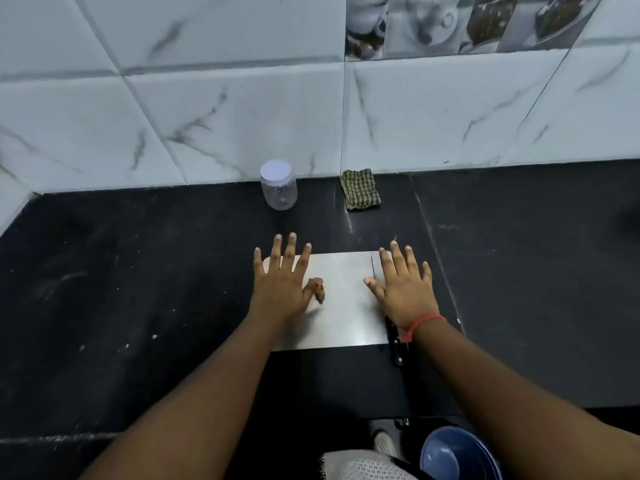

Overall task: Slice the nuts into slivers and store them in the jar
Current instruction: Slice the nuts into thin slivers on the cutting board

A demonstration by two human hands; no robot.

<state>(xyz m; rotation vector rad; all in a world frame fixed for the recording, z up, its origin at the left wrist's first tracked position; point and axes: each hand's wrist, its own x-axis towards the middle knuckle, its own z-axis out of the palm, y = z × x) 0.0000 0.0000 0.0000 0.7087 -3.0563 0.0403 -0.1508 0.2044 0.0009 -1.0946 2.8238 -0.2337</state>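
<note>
While both hands hover flat with fingers spread and gripping nothing: left hand (282, 278) over the pale rectangular cutting board (341, 306), right hand (401, 285) above the black-handled knife (394, 341) on the board's right edge. Small brown nuts (317, 287) beside the left thumb; probably light, hard, prone to roll, best pinned by fingertips. Clear plastic jar with white lid (278, 185) well apart, by the wall, lid on.

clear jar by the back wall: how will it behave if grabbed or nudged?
The jar looks like thin clear plastic with nothing visible inside, so probably light and apt to slide on the dark counter when nudged. It stands upright with its white lid on; tipped over, its round body would likely roll. Smooth walls may be slippery.
</note>
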